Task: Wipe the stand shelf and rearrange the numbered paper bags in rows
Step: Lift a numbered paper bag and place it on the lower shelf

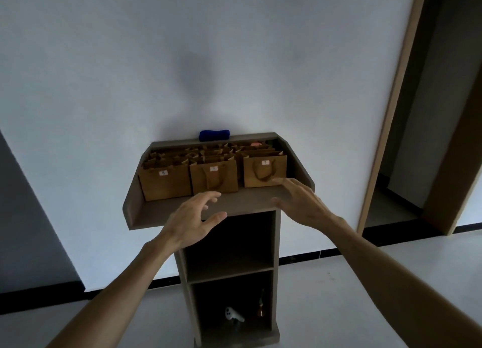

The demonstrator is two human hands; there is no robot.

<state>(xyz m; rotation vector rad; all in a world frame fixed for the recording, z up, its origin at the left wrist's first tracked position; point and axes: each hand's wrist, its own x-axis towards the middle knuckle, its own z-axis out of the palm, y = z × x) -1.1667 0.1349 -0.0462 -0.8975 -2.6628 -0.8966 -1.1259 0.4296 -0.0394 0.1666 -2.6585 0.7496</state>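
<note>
A brown stand stands against the white wall; its top shelf [167, 213] holds several small brown paper bags in rows. The front row shows a bag whose label I cannot read [165, 182], bag 2 [214, 178] and bag 1 [264, 170]. A folded blue cloth [214, 135] lies on the shelf's back rim. My left hand [194, 218] hovers open over the shelf's front edge, just below bag 2. My right hand [300, 200] is open too, fingers spread, its fingertips near the lower right corner of bag 1. Neither hand holds anything.
Below the shelf the stand has two open compartments; the lower one [232, 306] holds a white controller [233, 315] and a small dark bottle [260, 308]. A doorway with a wooden frame [391, 113] opens on the right. The floor is pale grey.
</note>
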